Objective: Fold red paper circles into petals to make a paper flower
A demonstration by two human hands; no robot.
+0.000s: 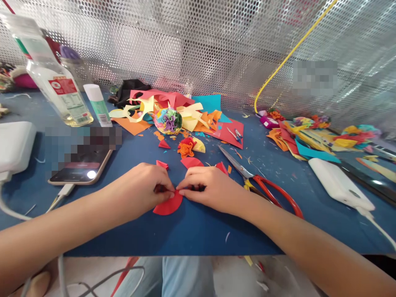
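Note:
Between my two hands, near the front of the blue table, is a round-edged piece of red paper (pixel 168 206). My left hand (pixel 147 185) pinches its upper edge with thumb and fingertips. My right hand (pixel 206 186) meets it there, its thumb and fingers closed on the same edge. Part of the paper is hidden under the fingers. Just beyond lie a folded red paper piece (pixel 192 162) and smaller red pieces. An orange and red paper flower (pixel 186 147) sits farther back. Scissors with red handles (pixel 280 192) rest beside my right forearm.
A glue stick (pixel 98 105), a bottle (pixel 58 82) and a phone (pixel 83 161) stand or lie at left. Coloured paper scraps (pixel 167 99) surround a multicoloured paper flower ball (pixel 168 121). Right of the scissors lies a white power bank (pixel 340 183). Perforated metal sheeting (pixel 185 45) closes the back.

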